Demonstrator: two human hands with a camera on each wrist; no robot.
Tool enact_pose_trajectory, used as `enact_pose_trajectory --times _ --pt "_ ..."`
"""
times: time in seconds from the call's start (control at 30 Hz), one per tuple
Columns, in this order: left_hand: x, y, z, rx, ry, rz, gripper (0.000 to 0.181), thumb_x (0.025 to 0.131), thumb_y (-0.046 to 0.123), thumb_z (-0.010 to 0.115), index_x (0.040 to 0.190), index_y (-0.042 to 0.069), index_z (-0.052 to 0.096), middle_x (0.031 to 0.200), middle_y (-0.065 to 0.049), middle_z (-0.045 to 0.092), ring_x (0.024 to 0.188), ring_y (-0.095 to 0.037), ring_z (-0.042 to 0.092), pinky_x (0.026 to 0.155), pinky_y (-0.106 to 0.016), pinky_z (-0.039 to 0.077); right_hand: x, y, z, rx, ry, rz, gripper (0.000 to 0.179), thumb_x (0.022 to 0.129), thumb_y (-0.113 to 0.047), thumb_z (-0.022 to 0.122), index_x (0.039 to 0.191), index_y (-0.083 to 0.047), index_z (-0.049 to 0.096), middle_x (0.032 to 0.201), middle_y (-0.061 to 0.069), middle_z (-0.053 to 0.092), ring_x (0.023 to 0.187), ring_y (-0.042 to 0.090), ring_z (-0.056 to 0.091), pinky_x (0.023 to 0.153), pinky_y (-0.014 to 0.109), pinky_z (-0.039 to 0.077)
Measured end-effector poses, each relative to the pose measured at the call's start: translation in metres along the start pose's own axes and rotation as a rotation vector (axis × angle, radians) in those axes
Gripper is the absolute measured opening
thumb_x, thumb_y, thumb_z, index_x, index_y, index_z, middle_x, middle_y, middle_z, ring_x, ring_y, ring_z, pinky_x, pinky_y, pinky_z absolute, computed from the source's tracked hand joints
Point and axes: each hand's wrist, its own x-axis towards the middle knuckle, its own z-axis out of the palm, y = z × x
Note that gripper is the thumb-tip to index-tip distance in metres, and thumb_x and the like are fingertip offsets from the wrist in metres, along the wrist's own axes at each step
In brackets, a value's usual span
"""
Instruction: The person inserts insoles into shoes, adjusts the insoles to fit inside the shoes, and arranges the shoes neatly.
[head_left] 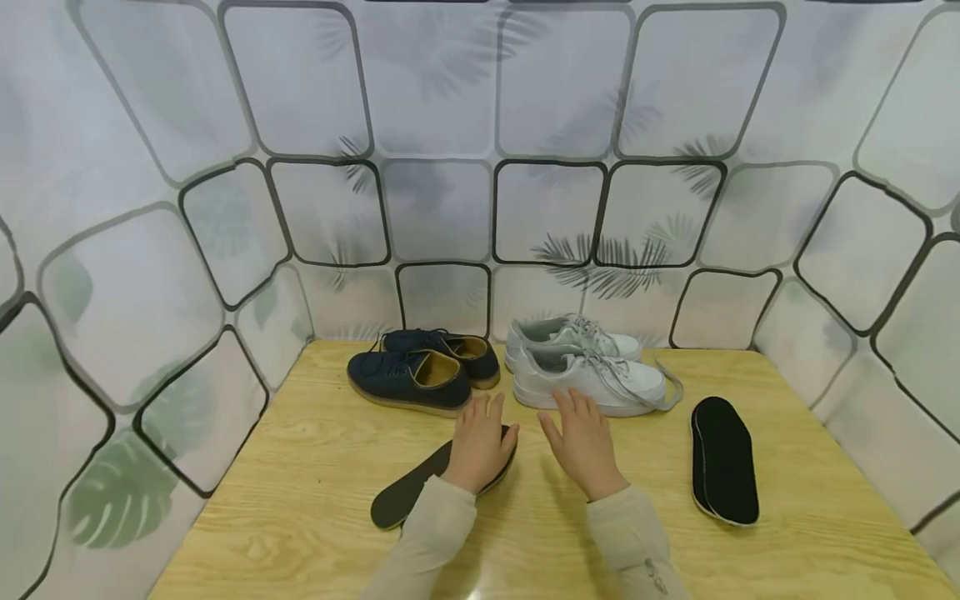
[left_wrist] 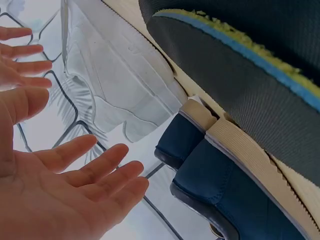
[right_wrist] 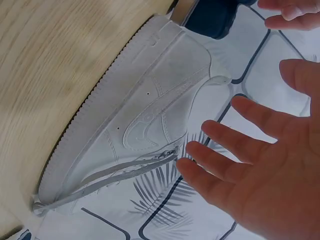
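My left hand (head_left: pixel 482 446) is held over a dark grey insole (head_left: pixel 408 493) on the table, fingers straight and spread, with nothing in them. It covers the insole's middle in the head view. Up close, a blue and yellow layered edge (left_wrist: pixel 250 52) shows there, with a second dark surface above it. My right hand (head_left: pixel 587 446), also with loose, extended fingers, is in front of the white lace-up sneakers (head_left: pixel 547 387) and holds nothing. The nearer sneaker (right_wrist: pixel 125 110) lies beyond its fingertips, grey laces hanging at the toe. Navy lace-up shoes (head_left: pixel 382 375) stand beyond my left hand.
Another pair of black insoles (head_left: pixel 727 467), one overlapping the other, lies at the right of the wooden table (head_left: pixel 300 483). Patterned cloth walls (head_left: pixel 442 208) rise behind the table and on both sides. Both pairs of shoes stand along the back edge, toes pointing outward.
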Motion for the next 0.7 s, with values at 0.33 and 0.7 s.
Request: enact_pose_trajectory --times 0.33,0.7 --pt "-0.003 -0.002 0.003 -0.03 0.078 0.021 0.046 0.095 0.025 0.061 0.132 0.0 0.053 0.12 -0.018 0.056 0.114 -0.035 0.052 0.1 -0.049 0.038 0.016 0.002 0.008 0.071 0.126 -0.063 0.043 0.094 -0.02 0.062 0.126 0.009 0.054 0.121 0.03 0.054 0.109 0.046 0.052 0.091 0.055 0.043" --pt "-0.006 -0.01 0.005 -0.057 0.124 0.0 0.042 0.093 0.021 0.063 0.129 0.0 0.055 0.113 -0.015 0.059 0.105 -0.033 0.054 0.093 -0.047 0.042 0.039 -0.003 0.018 0.194 0.165 0.039 0.041 0.096 -0.018 0.059 0.127 0.009 0.052 0.123 0.029 0.053 0.113 0.046 0.049 0.093 0.055 0.042"
